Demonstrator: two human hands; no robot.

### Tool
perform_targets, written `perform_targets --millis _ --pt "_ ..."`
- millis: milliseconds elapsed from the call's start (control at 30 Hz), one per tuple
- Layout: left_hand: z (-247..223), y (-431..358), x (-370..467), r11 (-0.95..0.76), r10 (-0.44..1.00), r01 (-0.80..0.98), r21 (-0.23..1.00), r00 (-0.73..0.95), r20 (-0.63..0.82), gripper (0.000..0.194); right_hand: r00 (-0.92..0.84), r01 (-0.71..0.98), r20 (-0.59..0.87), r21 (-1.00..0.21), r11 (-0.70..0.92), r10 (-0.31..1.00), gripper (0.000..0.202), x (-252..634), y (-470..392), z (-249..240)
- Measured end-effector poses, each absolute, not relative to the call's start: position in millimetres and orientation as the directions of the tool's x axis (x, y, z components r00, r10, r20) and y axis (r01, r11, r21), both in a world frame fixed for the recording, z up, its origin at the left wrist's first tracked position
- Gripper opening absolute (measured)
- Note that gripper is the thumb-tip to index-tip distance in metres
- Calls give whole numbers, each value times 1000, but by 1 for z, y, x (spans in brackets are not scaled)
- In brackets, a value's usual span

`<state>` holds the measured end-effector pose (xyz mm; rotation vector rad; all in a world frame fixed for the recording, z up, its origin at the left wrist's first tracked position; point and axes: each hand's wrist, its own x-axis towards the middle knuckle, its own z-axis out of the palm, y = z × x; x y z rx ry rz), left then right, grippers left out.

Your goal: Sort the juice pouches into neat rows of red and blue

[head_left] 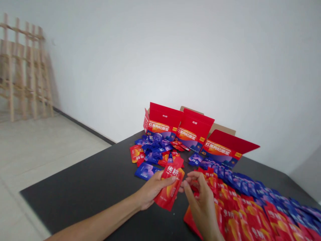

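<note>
My left hand (153, 188) is closed round a red sachet (171, 184) with orange artwork and white lettering, its thumb pressing on the front. How many sachets lie in that grip I cannot tell. Just right of the sachet, my right hand (200, 197) is loosely curled, thumb and fingers slightly apart, and nothing shows between them. Beneath and beside the right hand spread overlapping rows of red sachets (233, 214). Beyond the left hand lies a loose pile of blue sachets (156, 149) mixed with red ones; a single blue sachet (145, 171) is nearest that hand.
Three open printed boxes, a left box (163, 125), a middle box (192, 132) and a right box (220, 149), stand along the table's back. Rows of blue sachets (250, 185) run rightward on the black table (100, 180). A wooden rack (32, 70) leans by the wall.
</note>
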<state>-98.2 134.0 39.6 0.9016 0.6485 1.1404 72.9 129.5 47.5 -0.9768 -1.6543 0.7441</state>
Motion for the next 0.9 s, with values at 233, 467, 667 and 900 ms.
perform_targets --millis 233,467,667,900 --pt "29 132 -96 -1 961 -148 989 272 42 36 -303 76 346 -920 384 888 28 68 141 37" --pt "29 134 -95 -117 966 -163 980 210 150 31 -269 15 279 -956 294 922 34 64 136 28" --pt "29 130 -96 -55 912 -111 992 400 95 41 -284 116 184 -968 224 941 47 68 134 23" --pt "27 126 -93 -54 920 -70 996 384 77 44 -223 237 291 -909 341 930 48 83 145 5"
